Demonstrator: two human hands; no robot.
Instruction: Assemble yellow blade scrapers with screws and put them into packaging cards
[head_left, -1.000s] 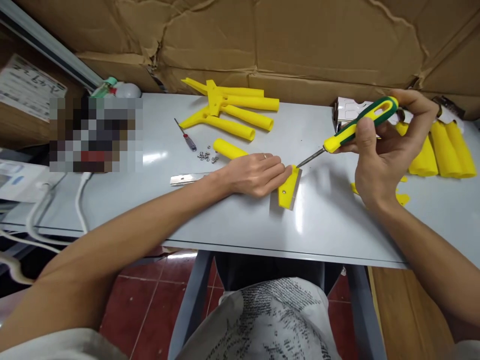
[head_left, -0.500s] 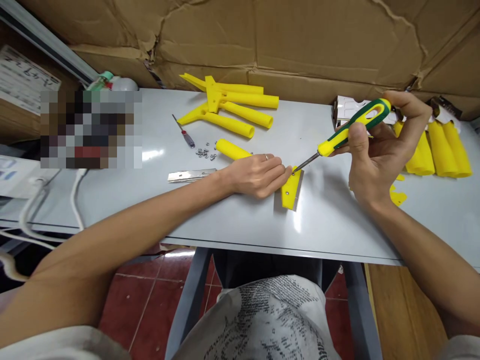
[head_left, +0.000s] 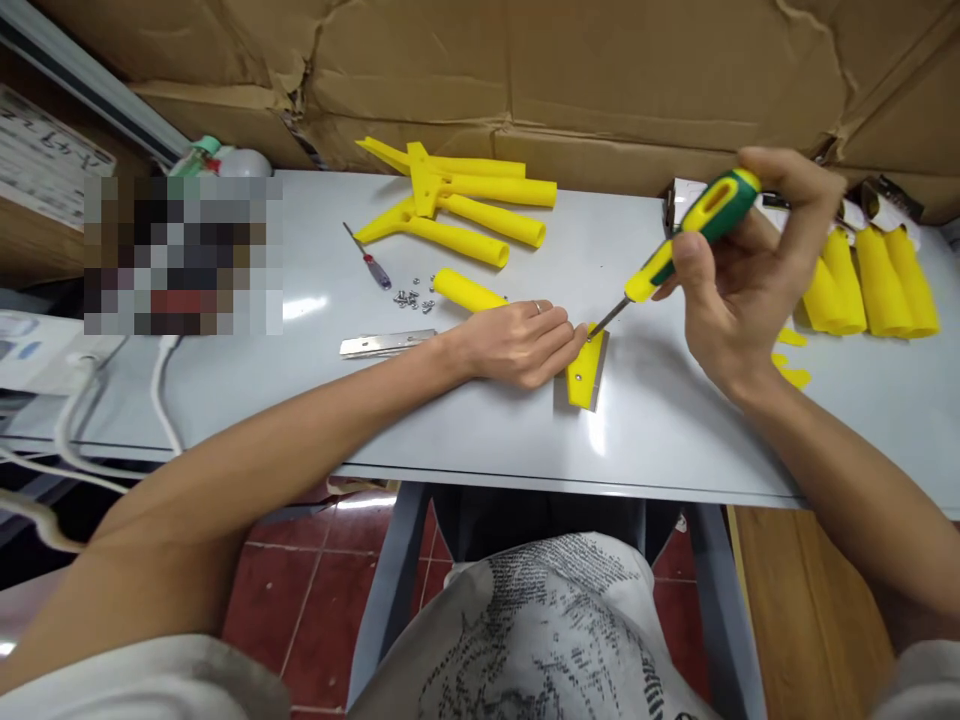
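The person's left hand (head_left: pixel 517 345) is closed around the yellow scraper (head_left: pixel 583 388), its handle poking out past the wrist side and its bladed head showing beyond the fingertips, low over the grey-white table (head_left: pixel 465 430). The right hand (head_left: pixel 739 300) grips a green-and-yellow screwdriver (head_left: pixel 651 278), slanting its shaft down so the tip meets the upper part of the scraper's head, at a screw spot (another screw sits lower on the same face, plain to see from here). Left of the scraper's handle lies a scatter of small screws (head_left: pixel 409 300), with a smaller screwdriver (head_left: pixel 377 272) just beyond; nearer the left forearm rest metal blades (head_left: pixel 386 343). More yellow scraper handles (head_left: pixel 480 195) lie grouped toward the cardboard (head_left: pixel 585 90) at the back.
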